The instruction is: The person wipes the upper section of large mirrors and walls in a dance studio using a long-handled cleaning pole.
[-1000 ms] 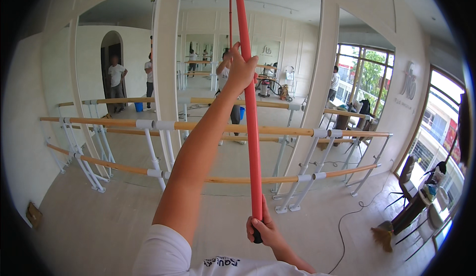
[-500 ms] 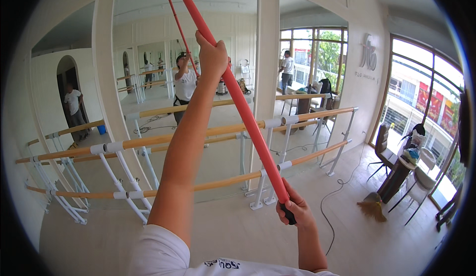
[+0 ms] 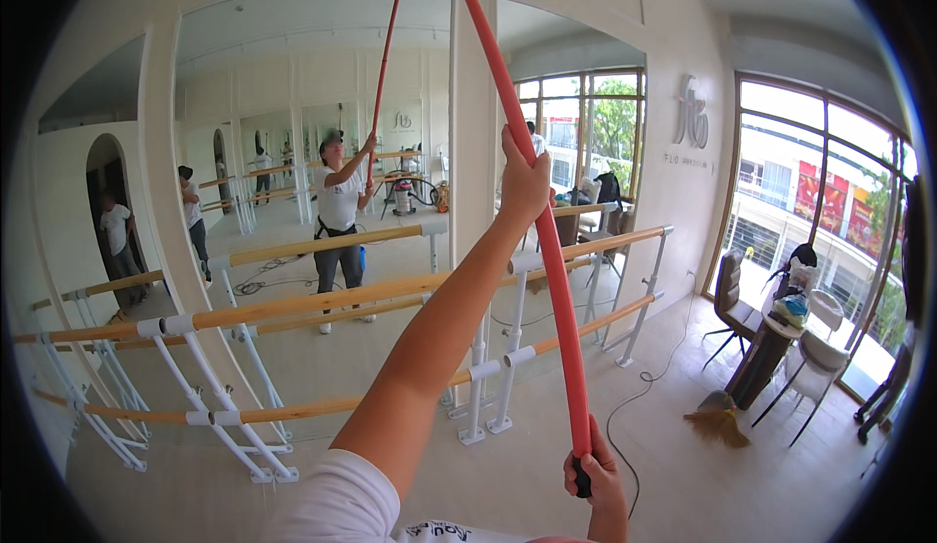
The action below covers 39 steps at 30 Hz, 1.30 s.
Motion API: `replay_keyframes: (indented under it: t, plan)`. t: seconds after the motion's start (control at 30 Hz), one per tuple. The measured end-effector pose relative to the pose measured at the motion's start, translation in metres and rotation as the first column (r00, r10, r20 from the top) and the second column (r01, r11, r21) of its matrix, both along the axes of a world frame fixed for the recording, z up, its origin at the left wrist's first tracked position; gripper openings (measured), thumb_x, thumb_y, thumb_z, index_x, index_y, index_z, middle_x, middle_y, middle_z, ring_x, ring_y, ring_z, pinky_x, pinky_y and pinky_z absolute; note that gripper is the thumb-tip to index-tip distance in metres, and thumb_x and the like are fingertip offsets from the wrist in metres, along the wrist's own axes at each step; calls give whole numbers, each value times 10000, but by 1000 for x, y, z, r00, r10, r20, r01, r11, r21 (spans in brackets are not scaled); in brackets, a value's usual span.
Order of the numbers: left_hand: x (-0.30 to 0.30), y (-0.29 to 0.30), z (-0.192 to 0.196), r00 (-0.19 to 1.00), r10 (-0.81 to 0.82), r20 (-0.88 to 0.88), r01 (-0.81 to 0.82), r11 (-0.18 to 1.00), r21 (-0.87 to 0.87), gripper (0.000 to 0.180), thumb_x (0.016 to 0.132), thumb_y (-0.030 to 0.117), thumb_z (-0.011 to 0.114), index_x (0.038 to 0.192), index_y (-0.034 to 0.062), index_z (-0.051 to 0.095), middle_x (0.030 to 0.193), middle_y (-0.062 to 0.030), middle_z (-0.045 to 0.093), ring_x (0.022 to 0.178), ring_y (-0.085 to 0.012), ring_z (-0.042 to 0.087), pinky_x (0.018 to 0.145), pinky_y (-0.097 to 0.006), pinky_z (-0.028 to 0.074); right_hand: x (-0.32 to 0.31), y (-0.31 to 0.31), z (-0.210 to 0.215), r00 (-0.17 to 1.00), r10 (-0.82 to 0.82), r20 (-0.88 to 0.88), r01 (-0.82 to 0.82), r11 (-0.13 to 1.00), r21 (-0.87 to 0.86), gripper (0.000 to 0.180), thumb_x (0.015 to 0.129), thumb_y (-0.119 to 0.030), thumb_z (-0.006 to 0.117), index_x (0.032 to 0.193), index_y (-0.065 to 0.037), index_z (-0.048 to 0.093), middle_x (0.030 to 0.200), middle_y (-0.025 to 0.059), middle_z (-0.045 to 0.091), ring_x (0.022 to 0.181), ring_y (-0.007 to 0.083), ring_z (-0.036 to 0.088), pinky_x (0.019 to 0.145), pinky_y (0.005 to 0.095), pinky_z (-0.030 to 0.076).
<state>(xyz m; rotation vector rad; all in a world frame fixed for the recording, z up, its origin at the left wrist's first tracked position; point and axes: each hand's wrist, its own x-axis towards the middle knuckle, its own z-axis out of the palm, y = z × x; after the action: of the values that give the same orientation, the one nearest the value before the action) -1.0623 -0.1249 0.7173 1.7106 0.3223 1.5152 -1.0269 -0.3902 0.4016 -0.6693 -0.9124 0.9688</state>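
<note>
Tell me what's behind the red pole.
Behind the red pole are the upper wooden barre, the lower wooden barre, a mirror and the pale floor, showing beside it. Strips covered by the pole and left hand cannot be seen.

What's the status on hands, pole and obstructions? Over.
Left hand closed around red pole, higher up; right hand around its black end. Pole tilted, top out of frame. Wooden barres stand before mirrors.

Reaching up with left arm [image 3: 422, 362] extended and left hand [image 3: 527, 190] curled; gripping with right hand [image 3: 601, 477], well below and slightly right of left fingers [image 3: 510, 144].
</note>
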Motion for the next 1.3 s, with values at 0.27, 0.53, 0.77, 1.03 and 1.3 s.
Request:
replay_keyframes:
  t: [0.27, 0.53, 0.77, 1.03, 1.3]
  plan:
    - [-6, 59, 16, 990, 9, -139, 15, 985, 170, 850, 873, 276, 579, 1418, 80, -43, 883, -109, 543, 655, -172, 564, 588, -323, 534, -21, 46, 14, 995, 93, -35, -92, 995, 26, 606, 916, -146, 497, 1444, -204, 207, 675, 83, 516, 470, 138, 505, 421, 260, 442]
    - [-31, 35, -37, 966, -257, 13, 257, 962, -91, 477, 894, 382, 539, 1219, 60, 403, 862, -44, 532, 695, -142, 561, 548, -284, 498, -23, 59, 38, 982, 52, 184, -52, 999, -7, 618, 936, -110, 434, 1458, -201, 116, 652, 50, 497, 452, 105, 489, 413, 238, 447]
    - [-50, -35, -89, 887, -390, 246, 453, 836, -308, 366, 924, 378, 486, 1186, 142, 388, 784, -14, 485, 577, -102, 514, 461, -261, 460, -49, 17, 13, 977, 91, 192, -77, 994, -78, 638, 935, -134, 442, 1461, -216, 90, 649, 62, 496, 482, 117, 494, 412, 264, 453]
    - [-25, 20, 42, 944, -328, 42, 331, 935, -130, 496, 911, 267, 515, 1336, 146, 288, 1017, -84, 538, 861, -189, 592, 718, -351, 535, 1, 121, 162, 948, -90, 305, 55, 991, 119, 566, 946, -204, 444, 1447, -241, 181, 598, 23, 465, 397, 73, 441, 340, 217, 414]
    - [-51, 40, -5, 982, -182, -45, 176, 978, -107, 312, 960, 308, 385, 1172, 84, 336, 783, -73, 477, 502, -165, 510, 471, -328, 503, -42, 140, 142, 969, 60, 239, -76, 995, 58, 583, 956, -207, 443, 1444, -327, 148, 623, 12, 444, 420, 82, 426, 392, 229, 409]
